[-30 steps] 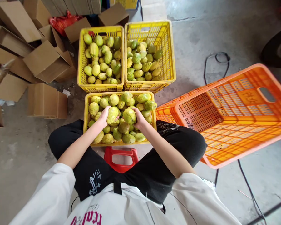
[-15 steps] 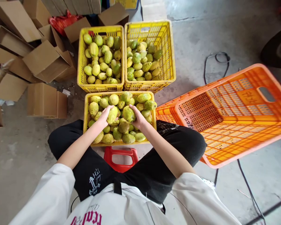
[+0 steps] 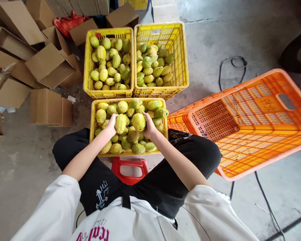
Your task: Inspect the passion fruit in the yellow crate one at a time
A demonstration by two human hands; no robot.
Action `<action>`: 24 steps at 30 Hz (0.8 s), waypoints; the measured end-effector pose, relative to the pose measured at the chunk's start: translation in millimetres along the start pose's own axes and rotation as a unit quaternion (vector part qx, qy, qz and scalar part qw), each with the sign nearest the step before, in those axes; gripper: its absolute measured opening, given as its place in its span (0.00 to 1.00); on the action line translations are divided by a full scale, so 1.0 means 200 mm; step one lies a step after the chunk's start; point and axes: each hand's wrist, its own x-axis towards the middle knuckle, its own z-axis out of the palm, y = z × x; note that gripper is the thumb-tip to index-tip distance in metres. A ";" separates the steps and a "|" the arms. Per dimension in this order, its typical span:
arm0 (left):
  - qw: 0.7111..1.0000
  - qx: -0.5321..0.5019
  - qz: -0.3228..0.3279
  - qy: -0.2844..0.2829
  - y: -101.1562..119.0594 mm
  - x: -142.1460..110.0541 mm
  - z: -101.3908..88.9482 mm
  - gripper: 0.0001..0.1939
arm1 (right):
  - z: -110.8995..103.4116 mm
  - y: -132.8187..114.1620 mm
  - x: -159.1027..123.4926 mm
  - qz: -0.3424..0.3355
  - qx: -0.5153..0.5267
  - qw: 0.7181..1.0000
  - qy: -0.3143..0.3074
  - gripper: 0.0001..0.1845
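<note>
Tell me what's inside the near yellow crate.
The crate holds a heap of yellow-green fruit. The top layer shows; whatever lies beneath it, and the crate's bottom, is hidden.

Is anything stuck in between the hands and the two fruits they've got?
Nothing that I can see: the left hand holds a ridged fruit directly, and the right hand holds a rounder fruit, both over the nearest yellow crate.

Fruit (image 3: 137, 148) in near crate (image 3: 129, 154); behind it, left rear crate (image 3: 85, 63) and right rear crate (image 3: 187, 63) side by side, fruit in both. Side crate (image 3: 263, 130) right, cartons (image 3: 48, 63) left; far right, probably a wheel (image 3: 294, 50).
</note>
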 end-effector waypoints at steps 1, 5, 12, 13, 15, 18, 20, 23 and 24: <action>1.000 -0.002 -0.001 -0.005 0.00 -0.01 0.00 0.06 | 0.01 0.00 -0.01 0.012 0.001 1.000 -0.003 0.26; 0.999 0.012 0.017 -0.038 0.01 -0.04 0.02 0.15 | 0.03 -0.01 -0.02 -0.020 -0.004 0.999 -0.028 0.22; 0.996 0.025 0.046 -0.069 -0.01 -0.10 0.02 0.27 | -0.03 0.01 0.00 -0.071 -0.047 0.995 -0.059 0.17; 0.997 0.017 0.046 -0.067 -0.01 -0.11 0.02 0.26 | -0.05 0.01 0.00 -0.063 -0.058 0.995 -0.051 0.17; 0.997 -0.004 0.045 -0.062 -0.01 -0.12 0.03 0.23 | -0.06 0.01 0.00 -0.039 -0.080 0.996 -0.028 0.17; 0.998 -0.013 0.038 -0.046 -0.01 -0.14 0.05 0.18 | -0.07 0.01 -0.01 -0.027 -0.091 0.995 -0.008 0.16; 0.999 0.004 0.031 -0.033 0.00 -0.15 0.06 0.13 | -0.07 0.02 0.00 -0.043 -0.087 0.995 -0.001 0.15; 0.999 0.033 0.027 -0.019 0.00 -0.17 0.06 0.10 | -0.07 0.03 0.02 -0.066 -0.077 0.995 0.002 0.13; 0.999 0.038 0.026 -0.014 0.00 -0.17 0.06 0.10 | -0.07 0.04 0.02 -0.075 -0.075 0.994 -0.002 0.13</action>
